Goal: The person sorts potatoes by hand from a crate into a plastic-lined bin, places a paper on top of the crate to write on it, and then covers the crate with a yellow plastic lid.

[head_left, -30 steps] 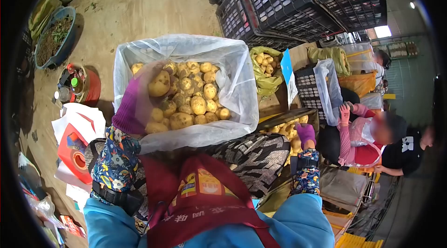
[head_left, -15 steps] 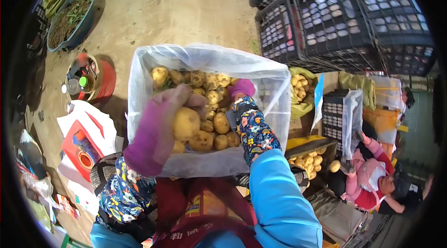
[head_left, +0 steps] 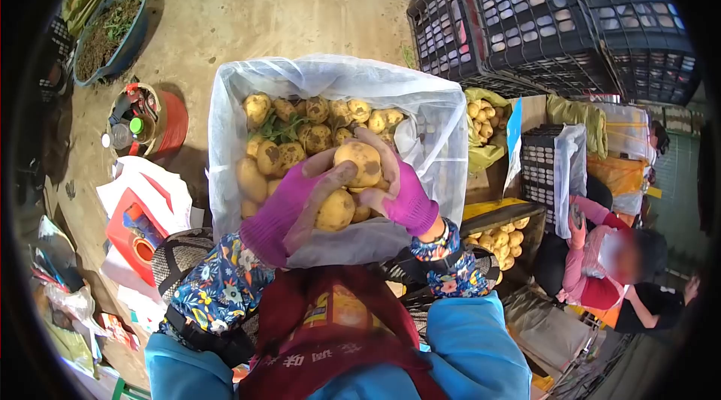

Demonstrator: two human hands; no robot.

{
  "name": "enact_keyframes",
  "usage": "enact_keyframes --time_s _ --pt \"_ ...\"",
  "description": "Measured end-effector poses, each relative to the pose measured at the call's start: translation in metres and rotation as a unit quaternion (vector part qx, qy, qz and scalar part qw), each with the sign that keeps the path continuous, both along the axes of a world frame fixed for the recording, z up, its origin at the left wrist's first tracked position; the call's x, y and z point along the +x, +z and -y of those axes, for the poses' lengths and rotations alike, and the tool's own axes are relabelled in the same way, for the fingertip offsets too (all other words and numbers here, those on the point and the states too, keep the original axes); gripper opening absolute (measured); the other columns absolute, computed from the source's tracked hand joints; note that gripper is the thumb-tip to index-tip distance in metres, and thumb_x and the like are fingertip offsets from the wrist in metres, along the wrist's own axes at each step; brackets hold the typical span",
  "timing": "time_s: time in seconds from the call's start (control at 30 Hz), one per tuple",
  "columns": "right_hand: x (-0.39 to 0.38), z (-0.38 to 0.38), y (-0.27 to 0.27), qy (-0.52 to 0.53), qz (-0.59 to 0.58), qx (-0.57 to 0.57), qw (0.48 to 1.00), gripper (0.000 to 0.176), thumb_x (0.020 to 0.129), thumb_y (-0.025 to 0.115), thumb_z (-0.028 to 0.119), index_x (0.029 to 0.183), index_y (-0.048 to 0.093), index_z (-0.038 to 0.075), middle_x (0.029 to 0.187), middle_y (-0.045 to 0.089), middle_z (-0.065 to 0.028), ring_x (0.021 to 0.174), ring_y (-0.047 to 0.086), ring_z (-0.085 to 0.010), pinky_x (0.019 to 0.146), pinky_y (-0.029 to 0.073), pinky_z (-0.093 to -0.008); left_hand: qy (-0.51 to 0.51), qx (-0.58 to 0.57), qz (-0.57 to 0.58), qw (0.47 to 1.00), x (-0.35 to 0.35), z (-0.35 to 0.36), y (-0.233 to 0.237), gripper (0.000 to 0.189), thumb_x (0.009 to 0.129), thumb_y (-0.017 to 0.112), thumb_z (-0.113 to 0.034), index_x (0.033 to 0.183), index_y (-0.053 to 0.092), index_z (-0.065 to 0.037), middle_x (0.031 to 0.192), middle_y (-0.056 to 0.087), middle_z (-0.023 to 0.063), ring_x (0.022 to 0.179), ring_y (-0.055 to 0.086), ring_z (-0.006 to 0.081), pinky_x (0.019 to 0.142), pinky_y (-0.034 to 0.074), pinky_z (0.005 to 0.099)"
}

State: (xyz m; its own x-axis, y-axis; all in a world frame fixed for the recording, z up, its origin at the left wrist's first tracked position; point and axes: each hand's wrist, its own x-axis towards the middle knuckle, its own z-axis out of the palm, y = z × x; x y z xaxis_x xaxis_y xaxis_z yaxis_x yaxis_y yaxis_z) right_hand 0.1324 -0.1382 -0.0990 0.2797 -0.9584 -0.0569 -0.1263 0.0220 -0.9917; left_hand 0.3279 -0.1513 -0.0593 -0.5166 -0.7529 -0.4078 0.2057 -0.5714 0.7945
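Both my hands wear purple gloves and meet over a crate lined with a clear plastic bag (head_left: pixel 443 137), full of yellow potatoes. My left hand (head_left: pixel 289 205) cups a potato (head_left: pixel 335 211) in its palm. My right hand (head_left: pixel 398 190) grips another potato (head_left: pixel 359 162) with dirt spots just above it, and the left fingertips touch that one too. The two potatoes sit close together above the front rim of the bag. Several loose potatoes (head_left: pixel 300 133) and a few green leaves lie in the crate behind.
Stacked black plastic crates (head_left: pixel 541 24) stand at the back right. A blue tub (head_left: pixel 105 28) and a red bucket (head_left: pixel 150 126) with bottles sit on the dirt floor at left. At right, a person in pink sleeves (head_left: pixel 593 257) works beside a box of potatoes (head_left: pixel 499 250).
My right hand has pulled back out of the crate and come to the left hand, now gripping a second potato. The left hand has lowered slightly toward the bag's front rim.
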Motion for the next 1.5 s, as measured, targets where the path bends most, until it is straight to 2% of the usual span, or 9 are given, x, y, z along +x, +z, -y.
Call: enact_keyframes --time_s 0.13,0.43,0.53,0.7,0.83,1.03,1.17,1.3,1.5 --pt "0.011 -0.014 0.012 -0.08 -0.19 -0.072 0.976 0.041 0.09 0.059 0.031 0.119 0.059 0.001 0.091 0.068 -0.016 0.084 0.068 -0.0284 0.071 0.051 -0.0341 -0.024 0.01 -0.053 0.998 0.001 -0.006 0.002 0.036 0.098 0.048 -0.022 0.126 0.052 0.001 0.109 0.061 0.005 0.099 0.059 0.0129 0.086 0.048 0.0279" --pt "-0.038 0.052 -0.077 -0.168 -0.302 0.225 0.911 0.055 0.085 0.065 0.021 0.133 0.044 0.005 0.124 0.056 -0.0237 0.108 0.06 -0.0352 0.089 0.05 -0.0397 0.135 0.027 0.04 0.99 0.01 0.002 0.014 0.042 0.093 0.052 -0.022 0.129 0.05 -0.001 0.109 0.061 0.0088 0.09 0.062 0.0149 0.079 0.05 0.0276" --pt "-0.087 0.082 -0.215 -0.119 -0.448 0.135 0.876 0.07 0.074 0.074 0.026 0.134 0.043 0.012 0.126 0.054 -0.0245 0.109 0.057 -0.0408 0.09 0.049 -0.0422 0.185 0.039 0.067 0.98 0.016 0.017 0.023 0.047 0.094 0.053 -0.026 0.132 0.046 -0.001 0.114 0.059 0.0101 0.092 0.061 0.0167 0.082 0.049 0.0284" --pt "-0.08 0.093 -0.273 -0.194 -0.519 0.06 0.83 0.072 0.062 0.08 0.031 0.124 0.052 0.008 0.11 0.06 -0.0261 0.107 0.055 -0.0453 0.091 0.047 -0.0467 0.171 0.057 0.097 0.979 0.011 0.022 0.02 0.047 0.094 0.053 -0.027 0.132 0.046 0.0 0.114 0.059 0.0097 0.093 0.061 0.0164 0.082 0.049 0.0281" --pt "-0.095 0.073 -0.204 -0.188 0.043 0.234 0.953 0.069 0.071 0.068 0.01 0.134 0.04 0.006 0.101 0.062 -0.0139 0.082 0.059 -0.0212 0.066 0.048 -0.0303 0.13 0.026 0.098 0.986 0.015 0.019 0.014 0.047 0.095 0.052 -0.027 0.132 0.047 0.0 0.115 0.059 0.0096 0.094 0.062 0.016 0.082 0.05 0.0281" --pt "-0.05 0.01 -0.049 -0.127 0.272 0.176 0.938 0.082 0.075 0.068 0.01 0.146 0.028 0.01 0.128 0.051 -0.0096 0.107 0.058 -0.0227 0.087 0.05 -0.0295 0.106 0.031 0.016 0.994 0.007 0.009 0.019 0.043 0.096 0.053 -0.028 0.128 0.052 0.001 0.112 0.063 0.0079 0.099 0.063 0.0152 0.082 0.052 0.026" --pt "-0.024 -0.014 -0.007 -0.109 0.385 0.23 0.887 0.047 0.09 0.061 0.026 0.131 0.041 0.013 0.117 0.055 -0.0104 0.101 0.06 -0.0243 0.08 0.052 -0.0342 0.066 0.05 -0.084 0.993 0.001 -0.004 0.009 0.043 0.098 0.05 -0.03 0.128 0.051 -0.001 0.115 0.061 0.0076 0.105 0.06 0.0154 0.086 0.05 0.026" --pt "-0.01 -0.021 -0.012 -0.111 0.352 0.21 0.905 0.03 0.095 0.055 0.035 0.105 0.051 0.007 0.092 0.062 -0.0109 0.082 0.063 -0.0242 0.068 0.052 -0.0309 0.028 -0.043 -0.079 0.996 0.004 -0.016 0.004 0.045 0.101 0.04 -0.034 0.13 0.047 0.0 0.117 0.06 0.0093 0.106 0.059 0.0131 0.089 0.049 0.0261" --pt "0.012 -0.034 0.021 -0.111 0.089 0.021 0.99 0.055 0.092 0.063 0.028 0.135 0.044 0.001 0.097 0.063 -0.0064 0.082 0.062 -0.0143 0.072 0.052 -0.0275 -0.011 -0.261 0.054 0.964 0.004 -0.02 -0.025 0.047 0.102 0.039 -0.036 0.129 0.05 0.001 0.117 0.06 0.0088 0.108 0.057 0.0136 0.095 0.045 0.0277"
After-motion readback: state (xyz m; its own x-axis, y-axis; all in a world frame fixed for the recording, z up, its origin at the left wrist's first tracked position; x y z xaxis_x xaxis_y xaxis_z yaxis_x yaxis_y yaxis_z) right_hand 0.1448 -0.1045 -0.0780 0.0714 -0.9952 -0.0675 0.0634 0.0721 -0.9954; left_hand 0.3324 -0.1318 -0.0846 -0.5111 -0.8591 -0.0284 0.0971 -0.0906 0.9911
